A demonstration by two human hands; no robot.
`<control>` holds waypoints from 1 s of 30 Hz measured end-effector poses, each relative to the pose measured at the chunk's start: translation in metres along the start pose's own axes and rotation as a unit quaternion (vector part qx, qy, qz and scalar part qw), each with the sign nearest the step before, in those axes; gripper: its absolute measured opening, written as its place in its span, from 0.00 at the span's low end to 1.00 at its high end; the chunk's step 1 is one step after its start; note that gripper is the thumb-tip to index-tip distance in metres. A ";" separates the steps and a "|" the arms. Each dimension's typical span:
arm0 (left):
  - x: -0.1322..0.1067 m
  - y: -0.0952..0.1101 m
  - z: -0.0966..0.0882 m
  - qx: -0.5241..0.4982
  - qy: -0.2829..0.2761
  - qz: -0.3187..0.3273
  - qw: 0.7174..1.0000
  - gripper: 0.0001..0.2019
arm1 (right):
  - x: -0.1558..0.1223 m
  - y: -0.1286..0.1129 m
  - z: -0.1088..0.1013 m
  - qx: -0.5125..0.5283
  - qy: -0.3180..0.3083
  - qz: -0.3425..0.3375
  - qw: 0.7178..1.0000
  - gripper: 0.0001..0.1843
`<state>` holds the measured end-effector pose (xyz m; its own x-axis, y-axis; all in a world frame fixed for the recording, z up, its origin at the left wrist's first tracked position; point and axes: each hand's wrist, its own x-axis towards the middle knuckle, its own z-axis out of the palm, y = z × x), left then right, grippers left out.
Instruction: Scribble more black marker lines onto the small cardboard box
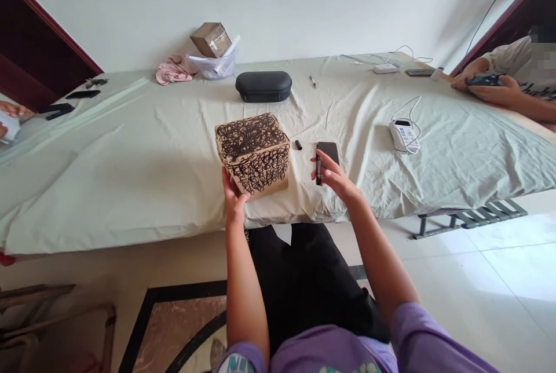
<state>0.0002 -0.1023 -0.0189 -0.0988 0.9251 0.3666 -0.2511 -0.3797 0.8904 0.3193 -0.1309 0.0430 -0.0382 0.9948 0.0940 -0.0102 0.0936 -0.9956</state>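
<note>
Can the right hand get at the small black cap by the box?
Probably yes: the right hand is just beside the small black cap, with only a strip of sheet between them, though its fingers hold a marker.

Box (252, 153) on bed (108, 187), phone (328, 152) to R, case (263, 86) behind
</note>
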 end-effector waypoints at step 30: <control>0.004 -0.001 -0.031 -0.139 0.130 -0.077 0.979 0.40 | 0.073 0.001 0.039 -0.592 0.071 0.151 0.788 0.19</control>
<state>-0.0302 -0.0986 -0.0268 -0.2707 0.9551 0.1204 -0.5307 -0.2524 0.8091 0.2773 -0.0596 0.0494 0.2538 0.9650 -0.0665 0.9209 -0.2621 -0.2884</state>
